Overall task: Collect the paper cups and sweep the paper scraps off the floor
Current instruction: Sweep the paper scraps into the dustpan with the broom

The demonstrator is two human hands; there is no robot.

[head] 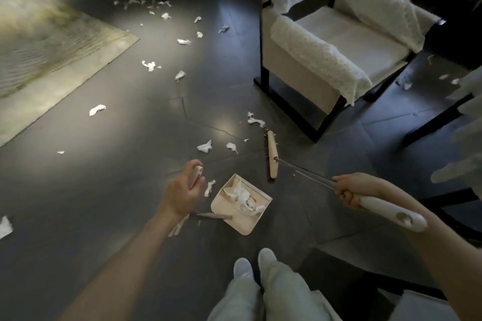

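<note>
Torn white paper scraps (97, 109) lie scattered over the dark tiled floor (104, 190), from beside the pale woven rug (52, 47) at left to the centre. Left hand (182, 193): fingers wrapped round the pale handle end of the cream plastic dustpan (241, 225), which sits on the floor holding several scraps. Cream-headed, metal-shafted broom (272, 156): head down at the floor beyond the pan. Right hand (349, 190): fingers clenched round the broom's white grip. White-covered armchair (326, 60) behind.

Dark tiled floor (104, 190); pale rug (47, 47) left; cream armchair (339, 41) right.
</note>
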